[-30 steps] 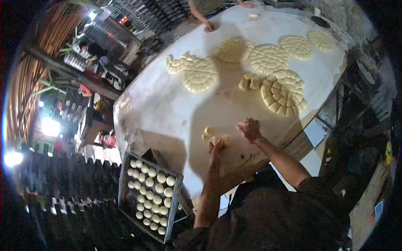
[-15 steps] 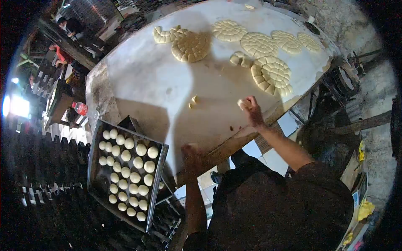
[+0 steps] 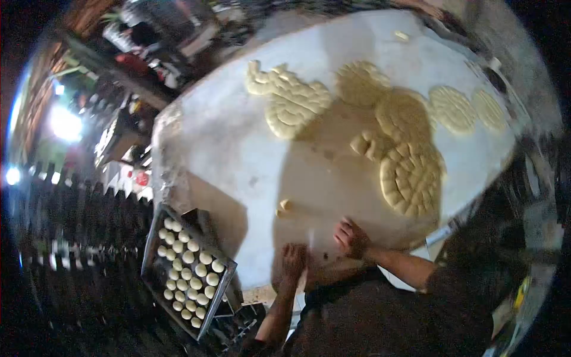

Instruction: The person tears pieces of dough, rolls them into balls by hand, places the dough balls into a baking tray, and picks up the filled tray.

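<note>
My left hand [image 3: 294, 260] rests palm down near the table's front edge, its fingers curled together. What lies under it, if anything, is hidden. Just to the right, my right hand [image 3: 352, 238] is low over the table with its fingers closed; I cannot see what is inside. Ahead of both hands lie small dough scraps [image 3: 285, 206]. Farther right is a round of dough pieces [image 3: 410, 181] set close together, beside a few loose dough pieces [image 3: 366, 144].
A metal tray [image 3: 212, 300] of several dough balls [image 3: 186, 273] stands left of the table [image 3: 226, 160]. More dough rounds [image 3: 455, 110] lie toward the back. A red-labelled bottle [image 3: 142, 178] is at the left, and a person's arm [image 3: 425, 7] shows at the far edge.
My right hand has come down and inward, nearer my left hand; the dough piece that showed in it is no longer visible. My left hand has moved farther onto the table. The view has shifted.
</note>
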Tool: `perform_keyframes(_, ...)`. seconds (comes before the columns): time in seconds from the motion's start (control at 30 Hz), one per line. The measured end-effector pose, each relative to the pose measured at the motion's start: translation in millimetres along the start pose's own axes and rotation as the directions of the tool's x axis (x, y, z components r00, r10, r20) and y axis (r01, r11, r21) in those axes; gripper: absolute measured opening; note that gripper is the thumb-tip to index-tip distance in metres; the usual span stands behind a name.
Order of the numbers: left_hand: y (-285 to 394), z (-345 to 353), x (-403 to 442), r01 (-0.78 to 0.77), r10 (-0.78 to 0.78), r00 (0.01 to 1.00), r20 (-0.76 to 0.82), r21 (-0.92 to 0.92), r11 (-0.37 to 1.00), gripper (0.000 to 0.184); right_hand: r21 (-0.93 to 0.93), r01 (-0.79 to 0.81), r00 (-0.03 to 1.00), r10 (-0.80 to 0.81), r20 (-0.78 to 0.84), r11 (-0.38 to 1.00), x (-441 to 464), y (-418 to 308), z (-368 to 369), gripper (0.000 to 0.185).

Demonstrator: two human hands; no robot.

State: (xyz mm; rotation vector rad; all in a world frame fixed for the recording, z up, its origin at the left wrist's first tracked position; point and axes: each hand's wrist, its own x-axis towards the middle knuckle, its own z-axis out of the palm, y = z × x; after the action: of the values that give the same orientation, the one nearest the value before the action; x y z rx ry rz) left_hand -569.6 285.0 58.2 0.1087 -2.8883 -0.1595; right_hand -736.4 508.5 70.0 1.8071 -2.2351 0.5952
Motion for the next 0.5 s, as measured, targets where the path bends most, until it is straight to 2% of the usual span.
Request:
perform_keyframes(0.03, -24, 16, -25, 0.010, -0.010, 1.000, 0.018, -0.024, 1.000, 0.025, 0.196, -0.065, 0.997, 0.056, 0.050, 0.978, -22, 21, -6, 0.017)
perform_keyframes(0.07, -34, -19, -29, 0.019, -0.017, 0.999, 0.045, -0.048, 0.999, 0.024, 0.384, -0.141, 0.987, 0.101, 0.122, 0.912, -35, 44, -6, 0.017)
perform_keyframes(0.1, -41, -44, -28, 0.022, -0.016, 0.997, 0.073, -0.074, 0.997, 0.024, 0.315, -0.214, 0.976, 0.190, 0.105, 0.925, -24, 62, -19, 0.016)
perform_keyframes(0.13, -54, -41, -20, 0.293, -0.315, 0.948, 0.031, -0.465, 0.835, 0.025, 0.244, -0.295, 0.956, 0.284, 0.080, 0.924, -12, 80, -30, 0.015)
perform_keyframes(0.23, -118, 25, 10, 0.430, -0.610, 0.791, -0.049, -0.665, 0.611, 0.033, 0.259, -0.383, 0.913, 0.406, -0.040, 0.887, 68, 93, -33, 0.014)
perform_keyframes(0.27, -97, -3, 51, 0.462, -0.619, 0.784, -0.053, -0.616, 0.638, 0.035, 0.270, -0.450, 0.878, 0.477, -0.041, 0.851, 86, 80, -30, 0.013)
perform_keyframes(0.33, -61, 8, 64, 0.441, -0.548, 0.822, -0.156, -0.434, 0.785, 0.035, 0.256, -0.368, 0.909, 0.404, -0.102, 0.894, 91, 52, -8, 0.013)
perform_keyframes(0.37, -44, 15, 57, 0.421, -0.499, 0.853, -0.153, -0.363, 0.831, 0.033, 0.242, -0.320, 0.925, 0.358, -0.131, 0.916, 85, 43, 0, 0.015)
perform_keyframes(0.47, -42, 16, -20, 0.215, -0.224, 0.973, -0.058, -0.129, 0.968, 0.028, 0.240, -0.088, 0.993, 0.105, -0.062, 0.967, 37, 42, -15, 0.012)
perform_keyframes(0.5, -56, 12, -44, 0.199, -0.204, 0.978, -0.034, -0.118, 0.973, 0.027, 0.234, -0.003, 0.999, 0.011, -0.032, 0.972, 21, 63, -16, 0.010)
